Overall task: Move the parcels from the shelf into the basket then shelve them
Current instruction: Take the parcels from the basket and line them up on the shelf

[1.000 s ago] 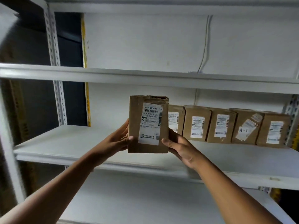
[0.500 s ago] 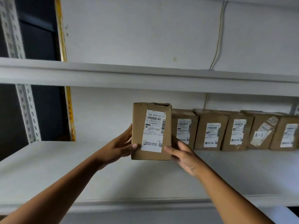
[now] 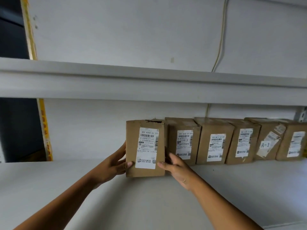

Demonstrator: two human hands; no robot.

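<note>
A brown cardboard parcel [image 3: 144, 148] with a white shipping label stands upright at the left end of a row of several parcels [image 3: 214, 141] along the back of the white shelf [image 3: 232, 193]. My left hand [image 3: 114, 165] grips its left side, thumb on the front near the bottom. My right hand [image 3: 174, 168] holds its right bottom corner, thumb on the front, fingers between it and the neighbouring parcel [image 3: 183, 141]. Whether its base rests on the shelf I cannot tell. No basket is in view.
A second white shelf board [image 3: 149, 83] runs across above the parcels. A white back wall with a thin cable [image 3: 219, 40] lies behind. A yellow-edged upright [image 3: 44, 130] and a dark gap border the left. Bare shelf surface stretches left of the held parcel.
Both hands have carried the parcel forward and down toward the back of the shelf, up beside the row's leftmost parcel. The camera has closed in on the shelf.
</note>
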